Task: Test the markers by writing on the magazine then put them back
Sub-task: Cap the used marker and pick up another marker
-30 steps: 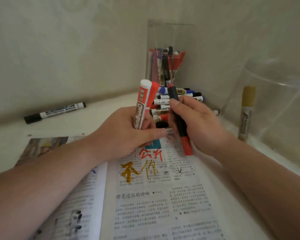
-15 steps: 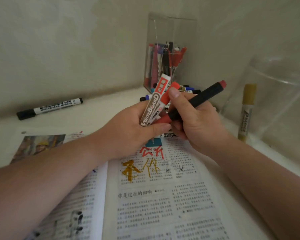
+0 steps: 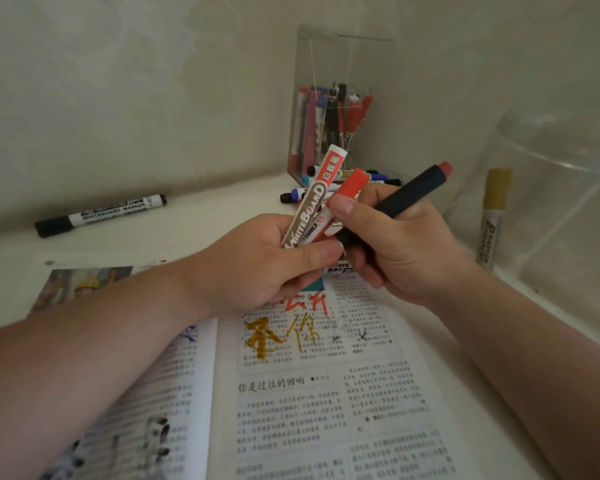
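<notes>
My left hand [image 3: 257, 261] grips a red-and-white whiteboard marker [image 3: 312, 202], tilted up to the right, with a red cap [image 3: 349, 188] beside it. My right hand [image 3: 402, 244] holds a black marker with a red end [image 3: 413, 192], its rear pointing up right and its front end hidden between my hands. Both hands hover close together over the top of the open magazine [image 3: 326, 393], which carries red and gold strokes [image 3: 281, 334]. A clear box of markers [image 3: 333, 126] stands behind, with a pile of loose markers [image 3: 302, 194] at its foot.
A black whiteboard marker [image 3: 101, 214] lies on the white table at the left near the wall. A gold marker [image 3: 492, 216] leans by a clear plastic container [image 3: 551, 202] at the right. Walls close in behind and to the right.
My right hand swung the black marker from pointing down over the page to pointing up right. The left hand's marker tilted further right. Both hands stay together.
</notes>
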Demonstrator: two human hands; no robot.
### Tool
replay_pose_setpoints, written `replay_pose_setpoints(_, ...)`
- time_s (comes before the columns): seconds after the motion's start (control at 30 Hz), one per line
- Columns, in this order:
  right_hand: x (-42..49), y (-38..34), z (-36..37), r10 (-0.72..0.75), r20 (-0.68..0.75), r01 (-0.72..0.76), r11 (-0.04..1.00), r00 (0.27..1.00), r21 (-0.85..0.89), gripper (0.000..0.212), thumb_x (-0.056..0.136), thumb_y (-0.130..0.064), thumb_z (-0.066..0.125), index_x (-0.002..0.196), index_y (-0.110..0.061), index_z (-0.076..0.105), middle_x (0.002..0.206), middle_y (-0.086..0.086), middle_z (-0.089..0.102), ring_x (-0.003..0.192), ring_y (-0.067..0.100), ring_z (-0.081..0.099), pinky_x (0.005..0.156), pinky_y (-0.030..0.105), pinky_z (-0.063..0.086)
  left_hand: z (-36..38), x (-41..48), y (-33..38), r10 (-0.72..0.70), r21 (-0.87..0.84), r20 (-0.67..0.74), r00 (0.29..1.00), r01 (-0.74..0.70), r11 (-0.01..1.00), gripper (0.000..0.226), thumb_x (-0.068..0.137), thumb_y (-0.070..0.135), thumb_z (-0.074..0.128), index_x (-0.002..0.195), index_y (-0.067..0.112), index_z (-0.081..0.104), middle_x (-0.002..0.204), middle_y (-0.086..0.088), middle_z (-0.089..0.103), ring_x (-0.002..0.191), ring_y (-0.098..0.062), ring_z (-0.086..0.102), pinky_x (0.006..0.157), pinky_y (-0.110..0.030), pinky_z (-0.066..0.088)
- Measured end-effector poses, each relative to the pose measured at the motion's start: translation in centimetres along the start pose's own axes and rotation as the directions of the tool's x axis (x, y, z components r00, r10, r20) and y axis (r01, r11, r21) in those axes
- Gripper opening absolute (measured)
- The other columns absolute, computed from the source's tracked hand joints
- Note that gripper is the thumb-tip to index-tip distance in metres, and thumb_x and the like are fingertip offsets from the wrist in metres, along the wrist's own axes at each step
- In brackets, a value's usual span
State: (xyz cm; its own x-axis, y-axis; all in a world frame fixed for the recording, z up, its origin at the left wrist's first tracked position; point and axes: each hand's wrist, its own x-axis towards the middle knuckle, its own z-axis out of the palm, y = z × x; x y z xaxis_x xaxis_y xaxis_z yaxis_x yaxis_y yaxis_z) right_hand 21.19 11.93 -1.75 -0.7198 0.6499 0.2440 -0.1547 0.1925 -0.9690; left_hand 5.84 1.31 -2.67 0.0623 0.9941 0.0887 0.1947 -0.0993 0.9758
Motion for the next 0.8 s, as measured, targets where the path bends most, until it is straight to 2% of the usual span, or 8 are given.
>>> replay_pose_setpoints(0.13, 0.3, 0.2, 0.8, -0.002, -0.111, 0.013, 0.995, 0.994, 0.096, 0.059, 0.084, -0.037, 0.072, 0.077, 0.014, 0.044, 0.046, 0.018, 0.040, 0.029, 0.018, 0.029, 0.037, 0.018, 0.027, -0.5, 0.2, -0.7, -0.024, -0.085, 0.011, 1.000, 0.025, 0.996, 0.035, 0.087, 0.033, 0.062, 0.084, -0.001, 0.059, 0.057, -0.008, 0.047, 0.039, -0.012, 0.035, 0.037, -0.019, 0.031)
replay_pose_setpoints(0.23, 0.4, 0.5, 1.7, 0.004, -0.218, 0.013, 0.997, 0.976, 0.073, 0.051, 0.092, -0.034, 0.071, 0.073, 0.007, 0.046, 0.046, 0.012, 0.036, 0.031, 0.018, 0.028, 0.038, 0.020, 0.026, -0.5, 0.4, -1.2, -0.026, -0.149, -0.016, 1.000, 0.024, 0.989, 0.045, 0.084, 0.033, 0.064, 0.090, -0.011, 0.053, 0.056, -0.006, 0.048, 0.039, -0.011, 0.035, 0.038, -0.020, 0.031)
replay_pose_setpoints(0.33, 0.3, -0.1, 1.6, 0.043, -0.228, -0.017, 0.993, 0.973, 0.114, 0.048, 0.092, -0.032, 0.069, 0.070, 0.001, 0.042, 0.042, 0.004, 0.032, 0.029, 0.015, 0.027, 0.035, 0.018, 0.025, -1.0, 0.1, -1.3, -0.013, -0.208, 0.009, 1.000, 0.015, 0.978, 0.030, 0.089, 0.031, 0.066, 0.076, 0.005, 0.056, 0.054, -0.004, 0.046, 0.039, -0.012, 0.034, 0.040, -0.023, 0.027)
replay_pose_setpoints(0.43, 0.9, -1.5, -1.1, 0.011, -0.265, 0.079, 0.942, 0.964, 0.326, 0.043, 0.096, -0.026, 0.064, 0.066, -0.017, 0.035, 0.047, 0.005, 0.021, 0.028, 0.012, 0.024, 0.032, 0.016, 0.021, -2.4, 0.0, -1.9, -0.055, -0.413, -0.002, 0.998, 0.049, 0.909, 0.030, 0.086, 0.035, 0.069, 0.082, 0.006, 0.065, 0.056, -0.003, 0.042, 0.038, -0.010, 0.031, 0.041, -0.025, 0.020)
replay_pose_setpoints(0.5, 0.9, -1.9, -2.2, -0.043, -0.284, 0.127, 0.951, 0.958, 0.282, 0.042, 0.090, -0.027, 0.068, 0.065, -0.018, 0.036, 0.051, 0.008, 0.017, 0.030, 0.012, 0.022, 0.032, 0.017, 0.020, -2.7, -0.1, -2.0, -0.061, -0.449, -0.027, 0.998, 0.042, 0.893, 0.028, 0.090, 0.035, 0.067, 0.085, 0.008, 0.068, 0.058, -0.003, 0.042, 0.039, -0.011, 0.031, 0.043, -0.027, 0.019)
replay_pose_setpoints(0.63, 0.4, -0.5, -1.4, -0.004, -0.131, 0.006, 1.000, 0.991, 0.016, 0.044, 0.081, -0.034, 0.082, 0.064, -0.013, 0.047, 0.043, 0.005, 0.035, 0.035, 0.016, 0.028, 0.037, 0.021, 0.021, -1.6, 0.0, -1.7, -0.058, -0.349, -0.102, 0.993, 0.019, 0.937, 0.029, 0.090, 0.039, 0.063, 0.090, 0.011, 0.067, 0.065, -0.008, 0.055, 0.046, -0.016, 0.040, 0.048, -0.029, 0.025)
replay_pose_setpoints(0.73, 0.8, 0.1, -0.8, 0.049, 0.056, -0.052, 0.997, 0.997, 0.049, 0.040, 0.083, -0.026, 0.077, 0.062, -0.012, 0.045, 0.044, 0.004, 0.035, 0.033, 0.014, 0.029, 0.038, 0.018, 0.024, -2.3, -0.2, -2.2, -0.048, -0.293, -0.166, 0.985, -0.003, 0.956, 0.036, 0.090, 0.051, 0.067, 0.085, 0.015, 0.069, 0.071, -0.012, 0.060, 0.052, -0.021, 0.048, 0.050, -0.029, 0.034)
replay_pose_setpoints(0.8, 0.9, 0.2, -0.6, 0.111, 0.156, -0.123, 0.990, 0.981, 0.065, 0.037, 0.086, -0.015, 0.067, 0.062, -0.007, 0.040, 0.043, 0.003, 0.035, 0.032, 0.011, 0.031, 0.035, 0.017, 0.025, -2.0, -0.2, -2.6, 0.010, -0.257, -0.178, 0.984, -0.057, 0.965, 0.043, 0.079, 0.058, 0.074, 0.078, 0.016, 0.068, 0.069, -0.014, 0.057, 0.050, -0.021, 0.048, 0.046, -0.031, 0.038)
